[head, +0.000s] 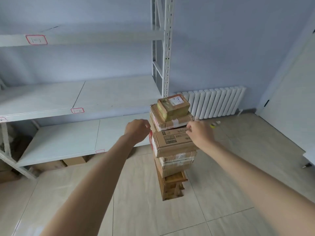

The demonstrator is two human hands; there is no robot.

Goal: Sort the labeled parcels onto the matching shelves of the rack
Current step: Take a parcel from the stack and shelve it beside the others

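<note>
Flanking the parcel stack [172, 133], the left hand [137, 131] is held loosely curled, empty, just beside its edge; the right hand [201, 133] touches the printed parcel [172, 142], grip unclear.

A wooden stool [173, 185] stood on the tiled floor [136, 201] (beside the rack [51, 99]), carrying a stack of parcels [172, 132].

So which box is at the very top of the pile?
The small brown box with the white label and yellowish tape. It sits above all the other parcels, higher than both hands, and is smaller than the flat box under it.
</note>
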